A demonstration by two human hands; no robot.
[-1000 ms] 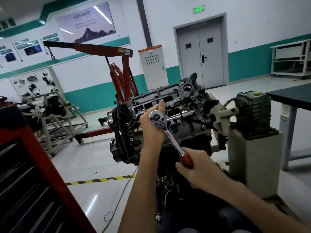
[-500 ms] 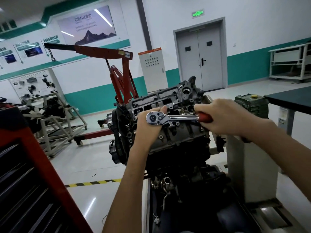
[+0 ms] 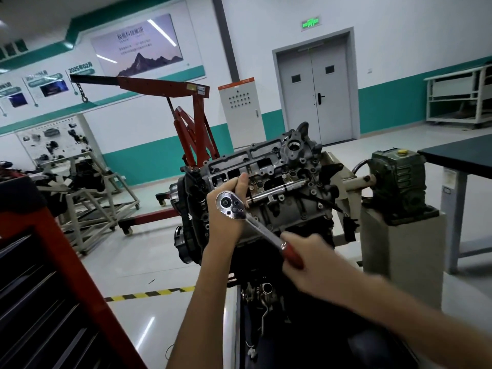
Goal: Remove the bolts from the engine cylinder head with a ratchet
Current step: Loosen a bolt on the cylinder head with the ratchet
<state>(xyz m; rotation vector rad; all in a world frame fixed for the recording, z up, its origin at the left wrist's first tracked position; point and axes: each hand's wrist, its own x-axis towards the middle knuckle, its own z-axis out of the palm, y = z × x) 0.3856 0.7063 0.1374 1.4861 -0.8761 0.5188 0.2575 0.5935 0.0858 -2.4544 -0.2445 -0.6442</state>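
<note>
**Two-Handed Ratchet Stroke on a Cylinder Head Bolt**

The cylinder head sits on top of the engine, tilted toward the operator. The ratchet is applied to its near face, with the chrome head to the left and the red handle running down to the right. The bolt and socket are hidden behind the ratchet head.

The left grip is curled behind the ratchet head, with one digit extended up against the casting. The right grip, blurred, is wrapped round the red handle.

Recommended: press the ratchet head squarely along the bolt axis with the left grip. Pull the handle in a smooth arc. Avoid side load, which may lever the socket off.
</note>
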